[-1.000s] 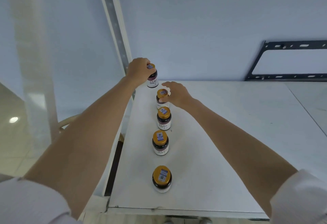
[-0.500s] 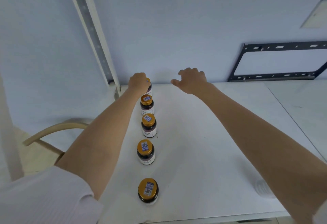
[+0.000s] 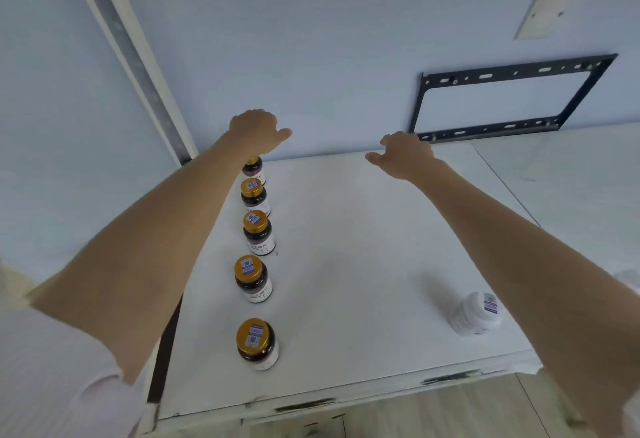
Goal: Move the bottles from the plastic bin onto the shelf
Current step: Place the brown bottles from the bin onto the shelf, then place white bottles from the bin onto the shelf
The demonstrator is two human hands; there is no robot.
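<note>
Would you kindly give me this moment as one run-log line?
left hand: empty, above farthest bottle | right hand: empty | shelf: five gold-capped bottles in row, white bottle

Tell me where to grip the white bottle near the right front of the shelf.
The white bottle stands upright, apart from the row of gold-capped bottles. Grip its ribbed white cap, or the body just under it, coming straight down from above with fingers on opposite sides. The right forearm crosses just beside it, so the right hand would probably reach it most easily.
</note>
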